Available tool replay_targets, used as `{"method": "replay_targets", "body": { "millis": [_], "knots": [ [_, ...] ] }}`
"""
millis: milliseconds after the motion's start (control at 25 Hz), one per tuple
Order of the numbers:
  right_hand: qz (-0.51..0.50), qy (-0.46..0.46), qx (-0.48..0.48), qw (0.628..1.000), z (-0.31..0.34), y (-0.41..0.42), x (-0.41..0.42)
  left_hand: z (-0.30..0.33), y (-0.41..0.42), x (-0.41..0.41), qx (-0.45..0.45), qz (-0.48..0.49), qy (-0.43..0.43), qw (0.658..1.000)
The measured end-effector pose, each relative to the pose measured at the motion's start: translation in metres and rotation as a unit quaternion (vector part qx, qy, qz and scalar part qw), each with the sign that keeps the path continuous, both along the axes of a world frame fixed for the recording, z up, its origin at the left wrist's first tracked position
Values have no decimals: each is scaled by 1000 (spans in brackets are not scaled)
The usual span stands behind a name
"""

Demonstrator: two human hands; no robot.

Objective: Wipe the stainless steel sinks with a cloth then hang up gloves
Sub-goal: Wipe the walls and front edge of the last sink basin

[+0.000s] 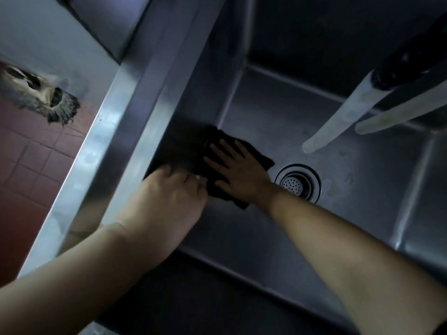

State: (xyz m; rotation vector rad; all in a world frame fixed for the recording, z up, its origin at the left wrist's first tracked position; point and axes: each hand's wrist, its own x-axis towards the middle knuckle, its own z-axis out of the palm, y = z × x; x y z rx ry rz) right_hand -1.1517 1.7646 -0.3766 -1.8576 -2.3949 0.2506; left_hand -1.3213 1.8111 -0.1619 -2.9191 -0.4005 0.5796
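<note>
1. The right hand (238,171), fingers spread flat in a wide grip, is pressing the black cloth (256,157) onto the sink (350,170) floor, just left of the drain (298,183).
2. The left hand (169,192) is resting left of the cloth; its grip is blurred, so I cannot tell.

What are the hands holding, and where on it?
The right hand presses flat on the middle of a black cloth on the floor of the stainless steel sink. The left hand touches the cloth's left part; its grip is too blurred to tell.
</note>
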Motion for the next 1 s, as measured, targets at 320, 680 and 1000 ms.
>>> {"method": "replay_targets", "body": {
  "millis": [320, 680, 1000],
  "knots": [
    [-86, -77, -29, 993, 4, 84, 88, -82, -24, 40, -104, 235, 97, 962],
    [-252, -61, -9, 966, 5, 81, 122, -134, -40, 32, -138, 183, 159, 960],
    [-309, -61, -58, 947, 5, -26, 52, -147, -50, 34, -135, 204, 178, 953]
  ]
}}
